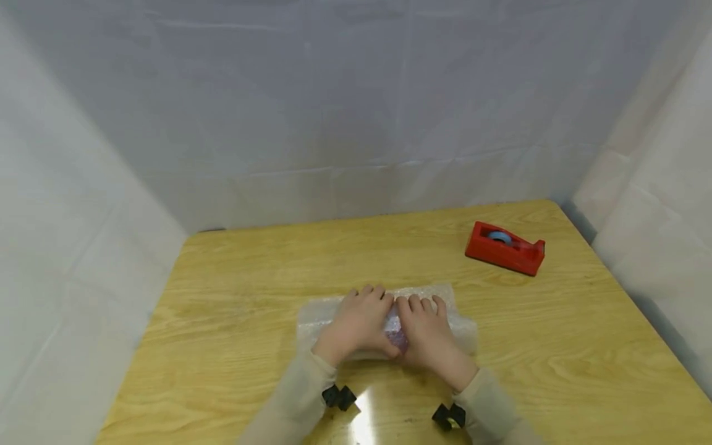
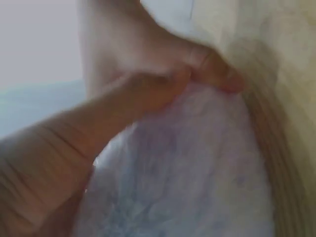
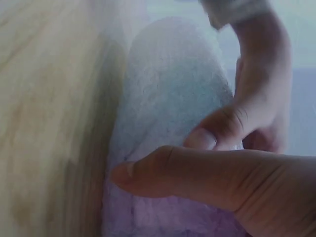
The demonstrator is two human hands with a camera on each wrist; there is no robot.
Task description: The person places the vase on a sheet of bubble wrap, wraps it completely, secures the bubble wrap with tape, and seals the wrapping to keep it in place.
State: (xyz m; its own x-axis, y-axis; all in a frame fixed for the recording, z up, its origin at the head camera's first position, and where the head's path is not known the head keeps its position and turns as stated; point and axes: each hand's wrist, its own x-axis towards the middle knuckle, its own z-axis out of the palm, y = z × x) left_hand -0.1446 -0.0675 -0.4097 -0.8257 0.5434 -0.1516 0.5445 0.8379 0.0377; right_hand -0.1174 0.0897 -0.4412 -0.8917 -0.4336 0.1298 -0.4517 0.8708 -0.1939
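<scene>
A roll of clear bubble wrap [image 1: 464, 334] lies crosswise near the front of the table, with a purple object [image 1: 396, 337] showing through between the hands. My left hand [image 1: 361, 321] grips the roll left of its middle, fingers over the top and thumb on the near side. Close beside it, my right hand [image 1: 427, 334] holds the roll in the same way. Both thumbs press the near side of the bubble wrap [image 3: 173, 84] in the right wrist view. What exactly the purple object is, the wrap hides.
A red tape dispenser [image 1: 503, 250] with a blue-cored roll of tape stands at the back right of the wooden table [image 1: 239, 284]. White sheeting [image 1: 334, 111] hangs behind the table and along both sides. Each wrist carries a small black device.
</scene>
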